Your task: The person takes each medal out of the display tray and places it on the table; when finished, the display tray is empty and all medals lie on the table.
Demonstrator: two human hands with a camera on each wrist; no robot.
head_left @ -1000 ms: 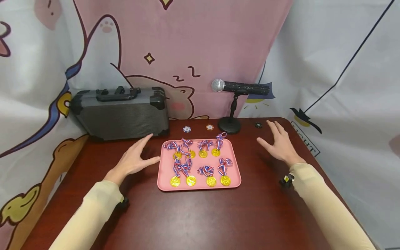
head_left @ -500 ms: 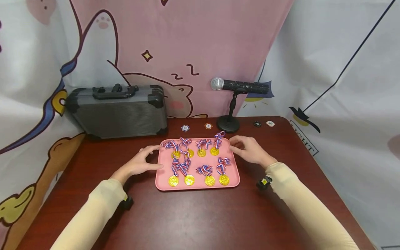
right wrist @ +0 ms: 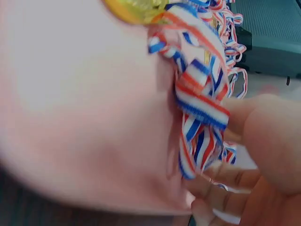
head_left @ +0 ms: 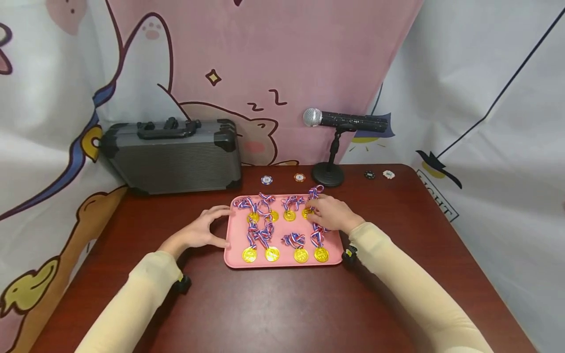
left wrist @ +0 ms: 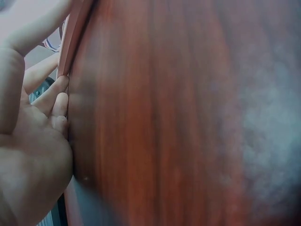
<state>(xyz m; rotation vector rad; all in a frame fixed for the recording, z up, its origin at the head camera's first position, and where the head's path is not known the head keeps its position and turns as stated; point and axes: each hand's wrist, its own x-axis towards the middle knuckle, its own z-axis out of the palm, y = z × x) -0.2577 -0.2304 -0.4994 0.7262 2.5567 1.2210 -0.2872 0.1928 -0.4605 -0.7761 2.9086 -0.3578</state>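
Since the earlier frame, the right hand [head_left: 332, 214] has been brought in from the table's right side and over the far right corner of the pink tray [head_left: 235, 229]. Its fingers are curled among the striped ribbons [right wrist: 203, 101] of the medals there, and in the right wrist view a red, white and blue ribbon is seen against the fingers [right wrist: 254, 117]; whether it is actually pinched cannot be told. The left hand [head_left: 204, 231] has likewise been drawn in and is now set against the tray's left edge, with the fingertips at the rim and the thumb lower on the same side. In the left wrist view the fingers [left wrist: 55, 96] are seen pressed to the tray edge above the dark red table [left wrist: 178, 117], loosely bent rather than clenched.

Eight gold medals [head_left: 271, 254] are laid on the tray in two rows of four, each with a knotted ribbon. The tray is found near the middle of the table, in front of the person.

Behind the tray, a grey hard case [head_left: 172, 156] is stood at the left, and a microphone [head_left: 346, 121] is held on a small stand at the right. Poker chips [head_left: 267, 180] are scattered along the table's far edge, two between case and stand and two further right.
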